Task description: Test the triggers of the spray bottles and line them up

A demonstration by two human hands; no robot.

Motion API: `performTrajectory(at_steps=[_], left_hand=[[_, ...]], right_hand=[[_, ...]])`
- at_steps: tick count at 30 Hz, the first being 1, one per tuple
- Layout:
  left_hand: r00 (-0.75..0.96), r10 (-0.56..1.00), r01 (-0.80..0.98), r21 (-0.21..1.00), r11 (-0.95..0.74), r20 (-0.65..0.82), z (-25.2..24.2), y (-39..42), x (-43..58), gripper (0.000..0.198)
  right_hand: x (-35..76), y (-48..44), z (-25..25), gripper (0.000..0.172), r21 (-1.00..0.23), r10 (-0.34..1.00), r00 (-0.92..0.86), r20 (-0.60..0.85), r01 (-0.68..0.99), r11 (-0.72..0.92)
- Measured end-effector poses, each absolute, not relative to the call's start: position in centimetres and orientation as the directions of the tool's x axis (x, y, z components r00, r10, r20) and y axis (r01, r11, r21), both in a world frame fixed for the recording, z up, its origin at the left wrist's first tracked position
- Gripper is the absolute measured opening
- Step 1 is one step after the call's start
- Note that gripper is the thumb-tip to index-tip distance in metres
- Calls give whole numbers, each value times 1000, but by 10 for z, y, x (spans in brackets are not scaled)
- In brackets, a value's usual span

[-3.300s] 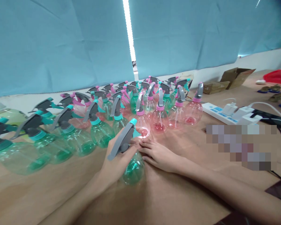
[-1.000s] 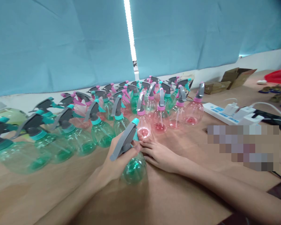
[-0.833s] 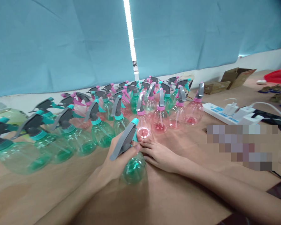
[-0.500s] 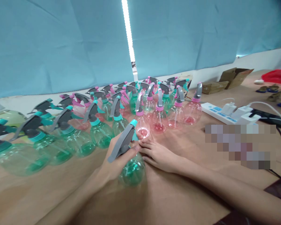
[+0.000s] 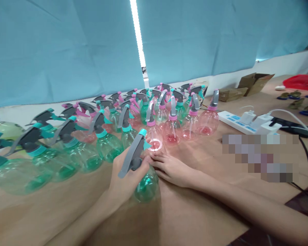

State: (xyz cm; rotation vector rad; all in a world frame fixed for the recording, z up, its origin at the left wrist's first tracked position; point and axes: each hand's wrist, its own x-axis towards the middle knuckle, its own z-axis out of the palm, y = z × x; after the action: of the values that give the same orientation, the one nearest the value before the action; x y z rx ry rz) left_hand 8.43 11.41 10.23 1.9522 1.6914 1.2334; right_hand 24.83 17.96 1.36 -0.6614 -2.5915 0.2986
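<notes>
A green spray bottle (image 5: 146, 188) with a grey trigger head and turquoise collar parts stands on the table in front of me. My left hand (image 5: 128, 171) is closed around its neck, thumb across the front. Against the bottle's right side lies my right hand (image 5: 171, 169), palm down, fingers stretched toward the neck; the fingertips are partly hidden. Just behind are a pink spray bottle (image 5: 154, 138) and another green spray bottle (image 5: 109, 147).
Several green and pink spray bottles fill the table's back and left. On the right are a white power strip (image 5: 236, 122) with plugs, cables and a blurred patch. Farther back stand cardboard boxes (image 5: 255, 84) and a red cloth or bag (image 5: 301, 82). A blue sheet (image 5: 92, 44) hangs behind.
The view has shifted slightly, moving the background a little to the left. My left hand stays around the spray bottle's neck, and my right hand remains beside it.
</notes>
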Motion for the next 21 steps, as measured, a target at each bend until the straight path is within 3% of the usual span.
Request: performTrajectory(at_steps=[8, 13, 21], left_hand=[[-75, 939, 619, 754, -221, 337, 99, 110, 86, 29], [-50, 945, 515, 819, -253, 323, 89, 105, 85, 24], [-96, 926, 733, 656, -182, 364, 91, 88, 74, 28]], right_hand=[[249, 181, 12, 37, -285, 490, -789, 371, 406, 869], [248, 181, 14, 34, -323, 490, -780, 389, 383, 865], [247, 179, 12, 37, -301, 490, -777, 397, 394, 868]])
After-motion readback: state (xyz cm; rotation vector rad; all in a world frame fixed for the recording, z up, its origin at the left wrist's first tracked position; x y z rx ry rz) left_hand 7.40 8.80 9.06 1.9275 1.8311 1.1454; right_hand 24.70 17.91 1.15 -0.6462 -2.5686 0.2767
